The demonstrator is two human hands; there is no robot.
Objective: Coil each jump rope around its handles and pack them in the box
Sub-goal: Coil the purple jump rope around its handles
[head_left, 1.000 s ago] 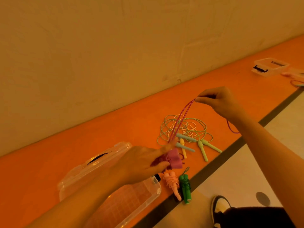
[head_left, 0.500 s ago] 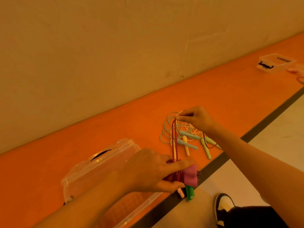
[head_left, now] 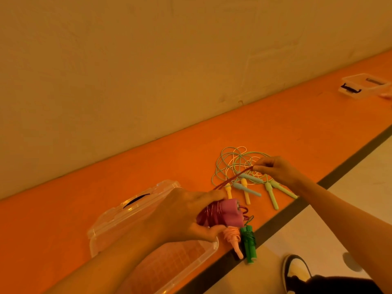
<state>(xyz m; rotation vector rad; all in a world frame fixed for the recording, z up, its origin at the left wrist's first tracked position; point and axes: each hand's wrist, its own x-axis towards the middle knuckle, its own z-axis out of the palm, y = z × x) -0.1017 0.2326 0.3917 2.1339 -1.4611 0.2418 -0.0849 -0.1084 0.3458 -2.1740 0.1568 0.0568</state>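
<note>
Dim, warm amber light tints everything, soft and even, with only faint shadows on the orange surface [head_left: 63,219]. The wide lens tilts and bends straight edges. The far-right clear box [head_left: 360,87] looks blurry.

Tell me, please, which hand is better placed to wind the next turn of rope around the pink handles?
Right: the right hand pinches the taut rope, while the left hand grips the handles.

Beige wall [head_left: 148,60], long orange surface [head_left: 63,209] (dark-edged), pale floor [head_left: 360,179], warm light
</note>
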